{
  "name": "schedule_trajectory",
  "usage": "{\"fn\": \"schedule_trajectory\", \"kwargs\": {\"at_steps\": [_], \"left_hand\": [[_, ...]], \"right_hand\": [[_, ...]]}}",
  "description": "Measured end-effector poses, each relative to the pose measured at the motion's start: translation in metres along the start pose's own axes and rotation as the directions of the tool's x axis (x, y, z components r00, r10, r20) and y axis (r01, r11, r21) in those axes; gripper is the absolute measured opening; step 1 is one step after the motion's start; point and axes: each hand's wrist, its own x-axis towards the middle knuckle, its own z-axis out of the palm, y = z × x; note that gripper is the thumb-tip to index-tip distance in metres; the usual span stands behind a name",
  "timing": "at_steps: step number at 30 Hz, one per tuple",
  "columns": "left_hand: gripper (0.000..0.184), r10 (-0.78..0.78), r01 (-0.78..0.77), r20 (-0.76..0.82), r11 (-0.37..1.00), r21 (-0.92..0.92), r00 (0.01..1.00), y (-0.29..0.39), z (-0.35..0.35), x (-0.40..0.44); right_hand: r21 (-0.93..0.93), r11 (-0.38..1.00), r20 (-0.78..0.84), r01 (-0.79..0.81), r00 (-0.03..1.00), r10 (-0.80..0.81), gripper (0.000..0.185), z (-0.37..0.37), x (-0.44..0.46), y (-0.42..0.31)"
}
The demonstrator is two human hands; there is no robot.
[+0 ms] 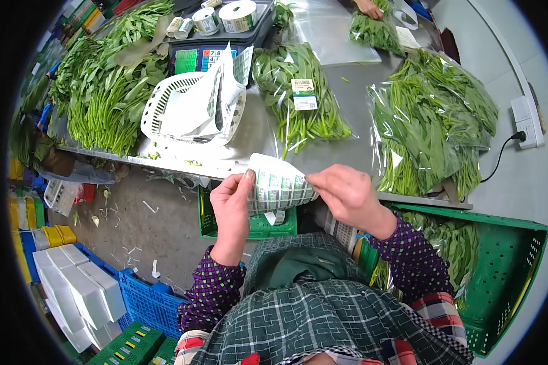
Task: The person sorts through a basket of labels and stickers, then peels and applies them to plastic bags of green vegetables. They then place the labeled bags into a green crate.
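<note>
A sheet of small printed green-and-white labels (277, 185) is stretched between my two hands, in front of the steel table's edge. My left hand (232, 198) pinches its left edge between thumb and fingers. My right hand (350, 193) pinches its right corner. Beyond the sheet lies a clear bag of leafy greens (304, 103) with a label (304, 94) on it. A white basket (158, 115) holding white paper sheets (195, 106) stands to the left, before a scale (192, 59) with a lit green display.
Loose greens (103, 97) lie at the left, bagged greens (432, 121) at the right. Label rolls (237, 15) sit on the scale. Another person's hand (369, 7) touches greens at the back. A green crate (505, 267) stands lower right, and white foam boxes (76, 286) lower left.
</note>
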Motion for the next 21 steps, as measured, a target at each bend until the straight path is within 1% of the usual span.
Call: {"fn": "schedule_trajectory", "kwargs": {"at_steps": [1, 2, 3, 4, 5, 7, 8, 9, 10, 12, 13, 14, 15, 16, 17, 19, 20, 21], "left_hand": [[0.017, -0.027, 0.027, 0.003, 1.0, -0.016, 1.0, -0.002, -0.001, 0.002], [0.017, -0.019, 0.019, 0.0, 1.0, -0.022, 1.0, -0.003, -0.002, 0.005], [0.017, -0.079, 0.079, -0.021, 0.997, -0.018, 0.997, -0.004, -0.003, 0.007], [0.018, -0.137, 0.137, -0.041, 0.99, -0.016, 0.99, -0.005, -0.004, 0.009], [0.018, -0.126, 0.125, -0.041, 0.992, -0.023, 0.991, -0.007, -0.006, 0.012], [0.018, -0.105, 0.107, -0.154, 0.994, 0.002, 0.982, -0.015, -0.015, 0.02], [0.017, -0.136, 0.139, -0.186, 0.99, 0.001, 0.973, -0.017, -0.022, 0.023], [0.018, -0.137, 0.139, -0.206, 0.99, -0.006, 0.969, -0.018, -0.025, 0.024], [0.018, -0.141, 0.148, -0.207, 0.989, 0.016, 0.968, -0.017, -0.028, 0.024], [0.019, -0.16, 0.171, -0.216, 0.985, 0.03, 0.963, -0.013, -0.029, 0.019], [0.019, -0.159, 0.17, -0.218, 0.985, 0.032, 0.963, -0.018, -0.031, 0.017], [0.016, -0.183, 0.19, -0.254, 0.982, 0.004, 0.95, -0.022, -0.035, 0.015], [0.014, -0.205, 0.207, -0.288, 0.978, -0.023, 0.935, -0.026, -0.039, 0.013], [0.015, -0.203, 0.217, -0.308, 0.976, 0.011, 0.929, -0.029, -0.043, 0.011], [0.015, -0.202, 0.217, -0.304, 0.976, 0.017, 0.931, -0.028, -0.047, 0.008], [0.018, -0.208, 0.207, -0.345, 0.977, -0.041, 0.915, -0.022, -0.053, 0.002], [0.02, -0.187, 0.187, -0.341, 0.982, -0.033, 0.921, -0.022, -0.058, 0.0], [0.02, -0.174, 0.175, -0.314, 0.984, -0.025, 0.933, -0.021, -0.062, -0.002]], "right_hand": [[-0.002, 1.0, 0.001, 0.009, 1.0, -0.009, 0.021, 0.001, 0.002, 0.002], [-0.078, 0.994, -0.005, 0.072, 0.997, -0.073, 0.021, 0.001, 0.003, 0.002], [-0.156, 0.979, -0.006, 0.135, 0.99, -0.138, 0.021, 0.002, 0.004, 0.002], [-0.188, 0.972, 0.027, 0.143, 0.99, -0.141, 0.02, 0.002, 0.006, 0.003], [-0.194, 0.969, 0.026, 0.155, 0.988, -0.152, 0.02, 0.004, 0.013, 0.008], [0.066, 0.997, -0.147, -0.031, 0.988, 0.04, 0.013, 0.01, 0.031, 0.022], [0.35, 0.869, -0.154, -0.35, 0.894, 0.422, 0.01, 0.012, 0.044, 0.038], [0.515, 0.701, -0.128, -0.493, 0.764, 0.632, 0.012, 0.013, 0.064, 0.067], [0.659, 0.478, -0.057, -0.581, 0.594, 0.802, 0.014, 0.017, 0.084, 0.1], [0.75, 0.308, -0.002, -0.586, 0.464, 0.886, 0.015, 0.042, 0.102, 0.153], [0.747, 0.317, -0.017, -0.584, 0.461, 0.887, 0.019, 0.068, 0.095, 0.187], [0.535, 0.47, -0.126, -0.702, 0.484, 0.866, 0.021, 0.089, 0.084, 0.212], [0.276, 0.571, -0.224, -0.773, 0.526, 0.82, 0.023, 0.094, 0.085, 0.216], [0.094, 0.543, -0.138, -0.835, 0.529, 0.837, 0.045, 0.092, 0.082, 0.22], [0.098, 0.539, -0.142, -0.837, 0.524, 0.84, 0.045, 0.09, 0.08, 0.225], [-0.147, 0.458, -0.353, -0.877, 0.479, 0.804, 0.07, 0.072, 0.086, 0.213], [-0.222, 0.365, -0.275, -0.904, 0.417, 0.866, 0.094, 0.057, 0.094, 0.207], [-0.206, 0.357, -0.302, -0.911, 0.407, 0.862, 0.094, 0.057, 0.096, 0.215]]}}
